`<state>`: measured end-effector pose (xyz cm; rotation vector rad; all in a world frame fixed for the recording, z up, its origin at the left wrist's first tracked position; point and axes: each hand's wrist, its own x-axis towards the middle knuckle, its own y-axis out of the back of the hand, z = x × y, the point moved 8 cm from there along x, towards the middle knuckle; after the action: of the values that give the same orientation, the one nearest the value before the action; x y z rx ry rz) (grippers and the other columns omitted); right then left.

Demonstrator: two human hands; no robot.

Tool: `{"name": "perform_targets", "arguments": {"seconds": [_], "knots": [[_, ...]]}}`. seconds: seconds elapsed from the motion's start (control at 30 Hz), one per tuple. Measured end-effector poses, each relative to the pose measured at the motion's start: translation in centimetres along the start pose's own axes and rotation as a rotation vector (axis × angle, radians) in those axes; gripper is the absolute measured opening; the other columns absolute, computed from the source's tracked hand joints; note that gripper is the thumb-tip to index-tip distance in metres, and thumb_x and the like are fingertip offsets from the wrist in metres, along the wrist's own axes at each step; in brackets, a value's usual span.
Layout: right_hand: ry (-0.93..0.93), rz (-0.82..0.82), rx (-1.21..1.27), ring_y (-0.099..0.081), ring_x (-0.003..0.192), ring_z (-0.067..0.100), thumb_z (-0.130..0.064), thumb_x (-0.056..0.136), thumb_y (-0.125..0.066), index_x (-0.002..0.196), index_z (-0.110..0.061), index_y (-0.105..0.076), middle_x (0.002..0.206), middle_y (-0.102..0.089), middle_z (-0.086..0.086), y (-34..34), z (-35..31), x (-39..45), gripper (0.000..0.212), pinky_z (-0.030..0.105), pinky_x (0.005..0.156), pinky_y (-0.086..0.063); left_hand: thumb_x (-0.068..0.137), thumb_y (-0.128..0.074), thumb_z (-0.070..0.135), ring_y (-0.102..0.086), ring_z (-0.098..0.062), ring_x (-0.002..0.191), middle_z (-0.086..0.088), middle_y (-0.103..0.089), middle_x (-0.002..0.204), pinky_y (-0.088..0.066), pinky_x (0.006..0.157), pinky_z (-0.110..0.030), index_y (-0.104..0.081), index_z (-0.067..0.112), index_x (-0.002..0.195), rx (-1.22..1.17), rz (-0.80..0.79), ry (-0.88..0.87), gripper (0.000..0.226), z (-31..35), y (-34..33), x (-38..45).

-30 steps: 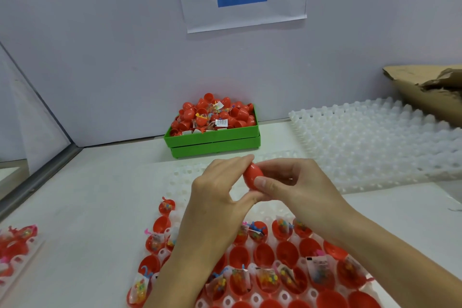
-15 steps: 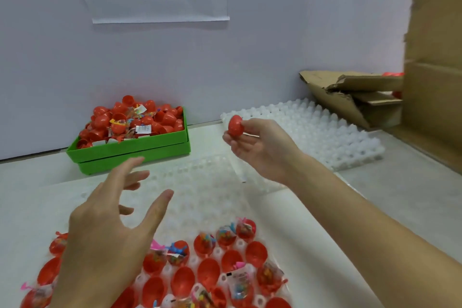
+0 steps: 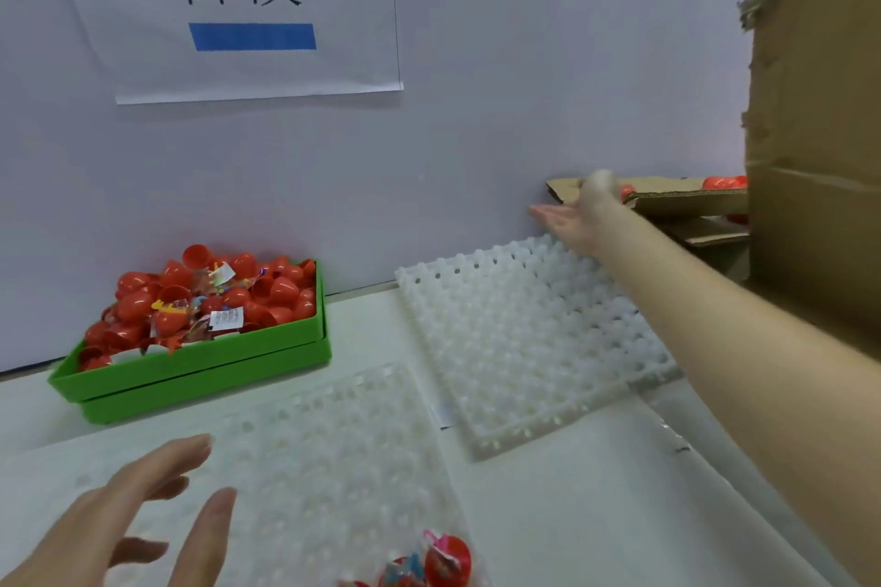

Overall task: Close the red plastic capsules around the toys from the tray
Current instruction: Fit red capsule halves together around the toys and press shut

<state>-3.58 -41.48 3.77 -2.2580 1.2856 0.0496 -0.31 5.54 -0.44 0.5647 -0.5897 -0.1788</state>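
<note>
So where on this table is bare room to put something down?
Bare table lies in front of the white tray, right of the clear tray, though the right arm crosses above it. A narrow strip runs between the green bin and the white tray. The bin is crowded with capsules.

Bright, even light, soft shadows (right hand [image 3: 579,217] motion-blurred), edges warped.

Single head-worn view faces forward and down across the table [image 3: 596,515].
</note>
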Motion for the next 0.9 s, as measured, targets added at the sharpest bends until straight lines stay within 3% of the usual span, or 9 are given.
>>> {"name": "perform_targets", "arguments": {"seconds": [0.07, 0.1, 0.2, 0.33, 0.4, 0.47, 0.57, 0.8, 0.9], "knots": [[0.069, -0.027, -0.09, -0.068, 0.091, 0.029, -0.01, 0.101, -0.028, 0.135, 0.006, -0.045, 0.116, -0.065, 0.021, -0.2, 2.0, -1.4, 0.041, 0.027, 0.063, -0.051, 0.064, -0.043, 0.063, -0.062, -0.022, 0.08, -0.002, -0.064, 0.093, -0.044, 0.062, -0.018, -0.048, 0.077, 0.092, 0.096, 0.0, 0.013, 0.031, -1.2, -0.2, -0.3], [0.128, -0.037, -0.181, -0.068, 0.078, 0.025, -0.005, 0.1, -0.032, 0.125, 0.006, -0.054, 0.1, -0.069, 0.017, -0.3, 2.8, -2.3, 0.035, 0.026, 0.062, -0.05, 0.066, -0.043, 0.063, -0.062, -0.026, 0.076, -0.001, -0.065, 0.09, -0.044, 0.063, -0.021, -0.05, 0.076, 0.089, 0.134, -0.016, 0.012, 0.028, -1.3, -0.4, -0.6], [0.304, -0.183, -0.497, -0.067, 0.066, 0.017, 0.002, 0.094, -0.041, 0.103, -0.002, -0.069, 0.078, -0.071, 0.007, -0.9, 5.5, -5.6, 0.029, 0.028, 0.064, -0.052, 0.071, -0.042, 0.061, -0.062, -0.012, 0.073, 0.01, -0.068, 0.077, -0.049, 0.062, -0.026, -0.061, 0.062, 0.085, 0.22, -0.088, -0.014, 0.023, -0.4, -0.3, -0.9], [0.489, -0.385, -0.815, -0.069, 0.073, 0.007, -0.001, 0.092, -0.045, 0.095, -0.017, -0.075, 0.081, -0.075, -0.003, -2.1, 8.5, -10.6, 0.034, 0.014, 0.062, -0.05, 0.078, -0.055, 0.049, -0.064, -0.007, 0.061, 0.029, -0.065, 0.075, -0.047, 0.058, -0.017, -0.063, 0.046, 0.076, 0.214, -0.041, -0.058, 0.008, 2.5, 1.0, -1.2], [0.585, -0.47, -0.951, -0.068, 0.08, 0.0, -0.003, 0.093, -0.048, 0.096, -0.023, -0.075, 0.084, -0.074, -0.01, -2.3, 9.6, -13.1, 0.034, 0.01, 0.068, -0.051, 0.081, -0.072, 0.026, -0.061, -0.002, 0.054, 0.028, -0.064, 0.066, -0.042, 0.058, -0.003, -0.062, 0.038, 0.073, 0.25, 0.034, -0.079, 0.017, 3.6, 2.8, -1.0], [0.66, -0.524, -1.039, -0.066, 0.085, -0.006, -0.005, 0.094, -0.051, 0.095, -0.029, -0.074, 0.086, -0.073, -0.015, -2.3, 10.3, -15.5, 0.033, 0.006, 0.074, -0.049, 0.081, -0.07, 0.015, -0.061, 0.002, 0.057, 0.025, -0.065, 0.062, -0.041, 0.057, -0.002, -0.065, 0.028, 0.065, 0.218, 0.083, -0.018, 0.022, 3.4, 4.9, -0.6], [0.752, -0.572, -1.078, -0.064, 0.087, -0.009, -0.001, 0.092, -0.055, 0.088, -0.031, -0.073, 0.087, -0.073, -0.017, -2.0, 11.0, -18.3, 0.036, 0.004, 0.073, -0.046, 0.086, -0.064, 0.018, -0.063, 0.003, 0.061, 0.016, -0.068, 0.061, -0.046, 0.053, -0.015, -0.066, 0.025, 0.061, 0.195, 0.148, 0.083, 0.026, 1.8, 8.1, 0.4], [0.982, -0.593, -1.004, -0.064, 0.087, -0.012, 0.013, 0.084, -0.063, 0.086, -0.029, -0.074, 0.086, -0.073, -0.025, -1.5, 11.5, -22.1, 0.044, -0.001, 0.075, -0.043, 0.089, -0.063, 0.016, -0.061, -0.002, 0.069, 0.009, -0.068, 0.074, -0.038, 0.054, -0.004, -0.069, 0.024, 0.077, 0.253, 0.131, 0.28, 0.016, -2.9, 10.0, 0.1], [1.091, -0.589, -0.977, -0.063, 0.084, -0.013, 0.005, 0.087, -0.064, 0.087, -0.024, -0.075, 0.099, -0.067, -0.031, -1.3, 11.7, -23.2, 0.031, -0.002, 0.072, -0.041, 0.087, -0.065, 0.028, -0.06, -0.007, 0.071, 0.007, -0.064, 0.077, -0.043, 0.057, -0.017, -0.064, 0.026, 0.083, 0.328, 0.114, 0.378, 0.005, -5.0, 9.6, -1.6]]}}
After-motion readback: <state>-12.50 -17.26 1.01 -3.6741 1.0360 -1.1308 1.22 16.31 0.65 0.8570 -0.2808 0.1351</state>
